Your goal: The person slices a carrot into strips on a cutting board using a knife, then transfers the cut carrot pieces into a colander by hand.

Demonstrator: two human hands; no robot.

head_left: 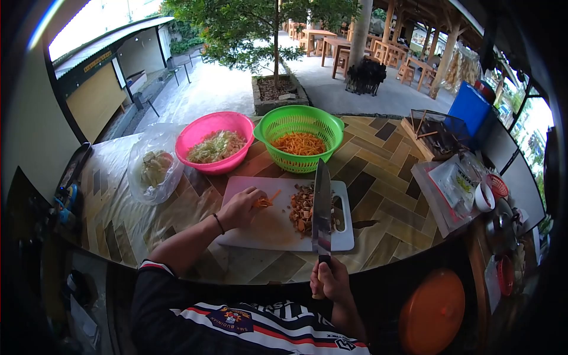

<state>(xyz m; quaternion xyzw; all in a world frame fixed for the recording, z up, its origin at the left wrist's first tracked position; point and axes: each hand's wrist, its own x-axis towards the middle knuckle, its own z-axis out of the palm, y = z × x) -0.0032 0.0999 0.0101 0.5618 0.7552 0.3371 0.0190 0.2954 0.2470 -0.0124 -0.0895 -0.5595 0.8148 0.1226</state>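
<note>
My left hand (241, 207) is closed around a small bunch of orange carrot strips (267, 200), just over the left part of a white cutting board (266, 234). In my right hand (331, 278) is the handle of a large knife (322, 207), its broad blade pointing away from me across the board's right side. Beside the blade lies a pile of chopped brown and orange pieces (302, 210). Behind the board stand a pink basin (195, 127) of shredded pale-green cabbage (216, 147) and a green colander (302, 115) of shredded carrot (299, 143).
A clear plastic bag (142, 183) with pale vegetable pieces sits on the left of the tiled table (378, 160). At the right are a wooden-edged tray (417, 139), plastic packets (447, 183) and a white bowl (484, 198). An orange round lid or stool (435, 310) is below the table edge.
</note>
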